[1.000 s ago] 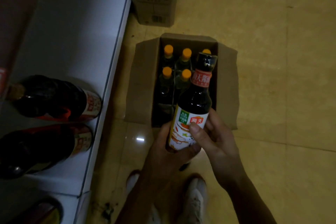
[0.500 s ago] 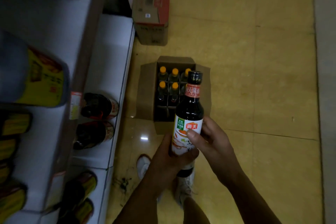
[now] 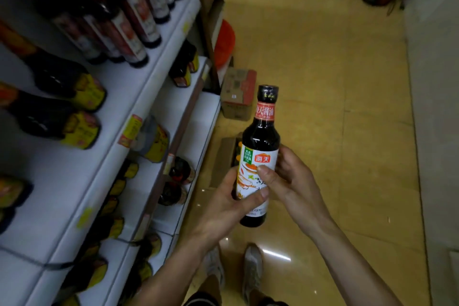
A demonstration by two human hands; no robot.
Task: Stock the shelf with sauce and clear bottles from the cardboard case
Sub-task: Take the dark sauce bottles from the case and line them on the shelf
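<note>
Tiled floor (image 3: 335, 77), carton (image 3: 238, 93) beside shelves (image 3: 74, 176)

1 sauce bottle (image 3: 260, 141), 2 hands (image 3: 229, 205) (image 3: 291, 181) and 2 cardboard cases (image 3: 238, 93) (image 3: 223, 159).

Both hands (image 3: 250, 196) grip upright sauce bottle (image 3: 260, 141) beside shelf (image 3: 159, 97).

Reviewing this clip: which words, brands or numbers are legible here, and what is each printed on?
"海天": red logo on the white front label of the dark glass sauce bottle.
"天酱油": the bottle's red neck label; anything before it is turned away.
Front label's green patch and bottom line: too small.
Yellow shelf-edge tags, brown cardboard carton on the floor: blurred.
</note>
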